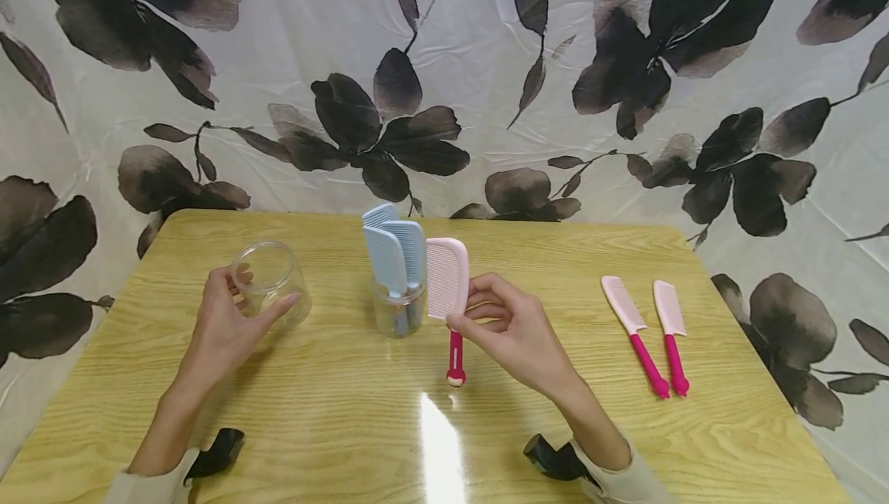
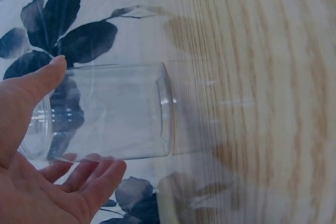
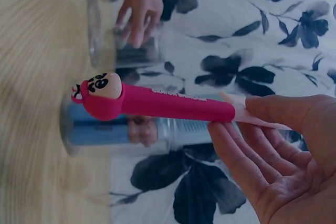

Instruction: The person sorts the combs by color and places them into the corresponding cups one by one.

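My left hand (image 1: 225, 334) grips a clear plastic jar (image 1: 290, 299) at the table's left side, thumb on one side and fingers on the other. In the left wrist view the jar (image 2: 118, 111) looks see-through, with nothing inside. My right hand (image 1: 514, 330) pinches a pink comb (image 1: 447, 276) where its head meets the handle, head up and handle down. The right wrist view shows its hot-pink handle (image 3: 173, 103) ending in a small cartoon face. Just left of this comb, several light-blue combs (image 1: 389, 257) stand heads up in a second clear jar (image 1: 381, 325).
Two more pink combs, a left one (image 1: 647, 365) and a right one (image 1: 675, 365), lie side by side on the right of the wooden table (image 1: 333, 427). Behind the table hangs a white cloth (image 1: 507, 95) with dark flowers.
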Motion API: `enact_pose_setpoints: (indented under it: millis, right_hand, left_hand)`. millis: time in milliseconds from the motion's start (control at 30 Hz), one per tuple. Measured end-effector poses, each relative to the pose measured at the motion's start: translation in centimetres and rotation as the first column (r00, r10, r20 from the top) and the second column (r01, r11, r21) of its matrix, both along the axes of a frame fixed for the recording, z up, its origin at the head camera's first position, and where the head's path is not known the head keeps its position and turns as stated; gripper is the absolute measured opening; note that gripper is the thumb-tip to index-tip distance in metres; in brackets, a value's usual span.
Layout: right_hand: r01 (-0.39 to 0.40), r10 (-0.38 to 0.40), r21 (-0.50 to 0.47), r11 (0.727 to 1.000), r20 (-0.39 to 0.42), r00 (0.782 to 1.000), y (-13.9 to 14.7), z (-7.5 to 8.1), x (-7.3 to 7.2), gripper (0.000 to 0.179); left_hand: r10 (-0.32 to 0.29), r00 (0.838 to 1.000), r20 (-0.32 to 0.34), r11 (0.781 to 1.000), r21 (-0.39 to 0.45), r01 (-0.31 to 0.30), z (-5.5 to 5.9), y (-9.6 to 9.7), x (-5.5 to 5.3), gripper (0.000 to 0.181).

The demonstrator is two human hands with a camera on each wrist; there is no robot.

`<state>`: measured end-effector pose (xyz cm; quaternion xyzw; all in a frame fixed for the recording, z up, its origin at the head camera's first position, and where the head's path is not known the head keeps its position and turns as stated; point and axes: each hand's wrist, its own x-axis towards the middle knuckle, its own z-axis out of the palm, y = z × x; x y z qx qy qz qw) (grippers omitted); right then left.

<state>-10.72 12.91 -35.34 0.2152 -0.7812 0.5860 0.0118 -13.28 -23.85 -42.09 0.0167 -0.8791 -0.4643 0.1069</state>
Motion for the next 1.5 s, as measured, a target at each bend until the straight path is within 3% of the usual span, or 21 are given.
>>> enact_pose_setpoints:
  millis: [567, 1067, 1500]
  right_hand:
    - [-0.06, 0.059, -0.126, 0.99, -0.009, 0.998, -5.0, 0.3, -0.4, 0.03]
    - [-0.017, -0.021, -0.264, 0.964, -0.139, 0.99, -8.7, 0.2, -1.0, 0.031]
    - [-0.042, -0.032, -0.323, 0.946, -0.221, 0.975, -11.9, -0.5, -1.5, 0.032]
  left_hand:
    - [-0.002, 1.0, 0.0, 1.0, 0.001, 0.002, 0.2, 0.0, 0.0, 0.08]
    - [-0.001, 1.0, -0.01, 1.0, 0.002, 0.001, 0.1, 0.1, 0.0, 0.081]
    - [0.007, 1.0, -0.018, 1.0, 0.0, -0.007, -0.1, 0.1, 0.0, 0.084]
